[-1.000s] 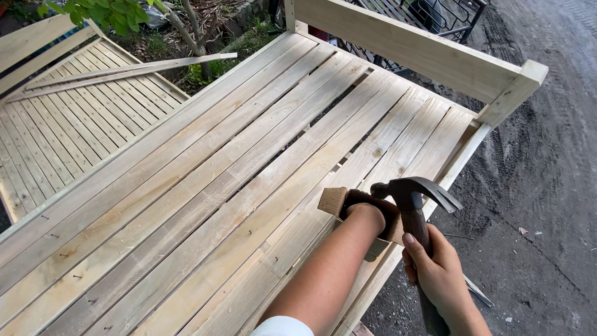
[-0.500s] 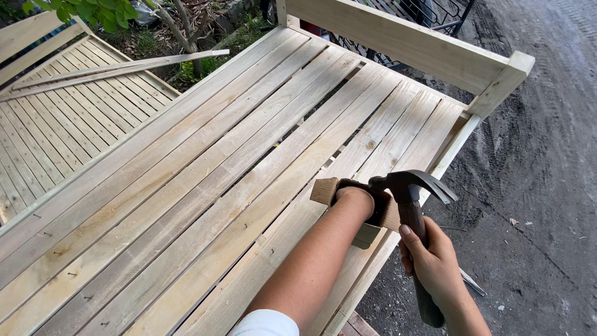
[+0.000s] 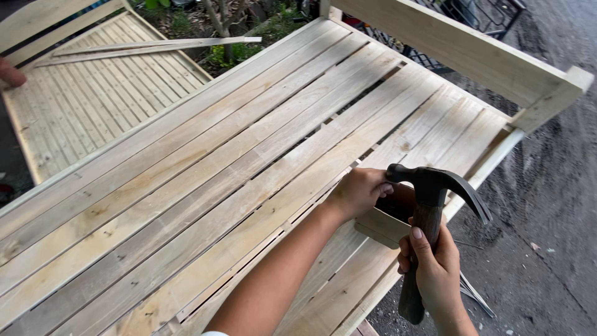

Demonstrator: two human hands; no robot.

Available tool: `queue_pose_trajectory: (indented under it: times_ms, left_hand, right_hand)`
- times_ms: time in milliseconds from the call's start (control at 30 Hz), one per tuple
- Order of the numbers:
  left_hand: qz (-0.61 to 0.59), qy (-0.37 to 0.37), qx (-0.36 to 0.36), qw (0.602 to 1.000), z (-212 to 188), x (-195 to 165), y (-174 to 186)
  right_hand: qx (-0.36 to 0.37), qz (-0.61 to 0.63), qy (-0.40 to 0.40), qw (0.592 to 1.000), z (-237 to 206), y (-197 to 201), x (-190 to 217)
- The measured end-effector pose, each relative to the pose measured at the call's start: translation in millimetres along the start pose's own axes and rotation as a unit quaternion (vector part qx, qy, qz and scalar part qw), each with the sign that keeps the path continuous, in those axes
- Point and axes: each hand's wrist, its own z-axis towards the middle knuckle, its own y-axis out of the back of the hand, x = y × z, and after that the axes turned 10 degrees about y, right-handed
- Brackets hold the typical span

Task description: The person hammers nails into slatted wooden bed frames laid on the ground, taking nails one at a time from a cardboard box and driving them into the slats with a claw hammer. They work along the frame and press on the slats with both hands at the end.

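Near the right edge of the slatted wooden surface we see a small wood block, light-coloured, resting on the outer slats just beside the rim. Left hand reaches across and clamps down on the block, fingers curled over its top, steadying it. Right hand has its grip wrapped tight round the dark wooden handle of a claw hammer, head held just above the block and very near the left fingers, claw pointing out to the right. What the hammer would strike is hidden under the hand, so we cannot tell if a nail is there. Risk as we judge it: hammer head is so near the left fingertips that a slightly off blow could catch them; block sits by the rim, so a glancing hit could knock it off onto the dark ground. Beyond, a raised end rail runs across the far end of the slats. A second slatted panel lies at upper left with a loose thin strip on it, and another person's fingertip shows at the left border.
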Motion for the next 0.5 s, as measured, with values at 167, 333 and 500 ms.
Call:
queue_pose_trajectory:
  times_ms: [167, 333, 500]
  left_hand:
    - [-0.16, 0.034, -0.355, 0.92, -97, 94, 79]
    - [0.152, 0.161, -0.464, 0.858, -188, 185, 140]
    - [0.137, 0.14, -0.486, 0.852, -200, 233, 149]
  right_hand:
    - [0.108, -0.092, -0.002, 0.99, 2, -73, -39]
    - [0.175, -0.475, 0.152, 0.849, 38, -148, -92]
    - [0.136, -0.626, 0.246, 0.727, 58, -183, -134]
